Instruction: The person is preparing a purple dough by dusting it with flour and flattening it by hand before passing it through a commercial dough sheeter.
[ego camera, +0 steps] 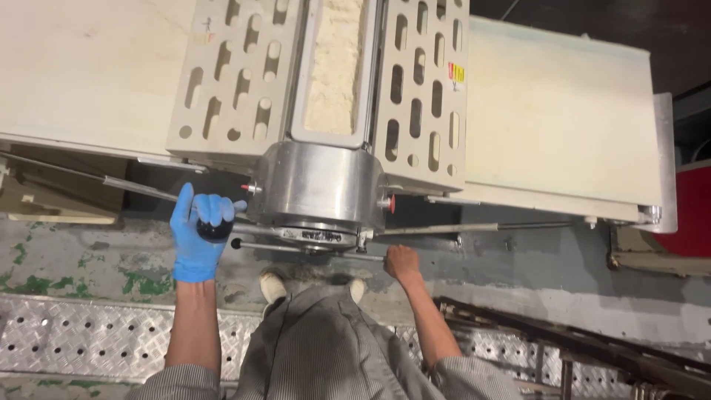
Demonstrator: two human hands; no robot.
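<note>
I look straight down at a dough sheeter (318, 185) with a steel round housing at its front. My left hand (197, 233), in a blue glove, is closed around the black knob (215, 231) of a lever at the machine's left front. My right hand (401, 261), bare, grips the thin metal bar (311, 249) that runs across the front under the housing. A trough of pale flour or dough (335, 67) lies between the two slotted cream guards (233, 74).
Cream conveyor belts stretch left (81, 67) and right (555, 111) of the rollers. Thin steel support rods (481, 227) run under the belts. Below are a worn grey-green floor (89, 259), perforated metal plates (81, 337), my shoes (274, 285) and a dark frame (592, 348) at lower right.
</note>
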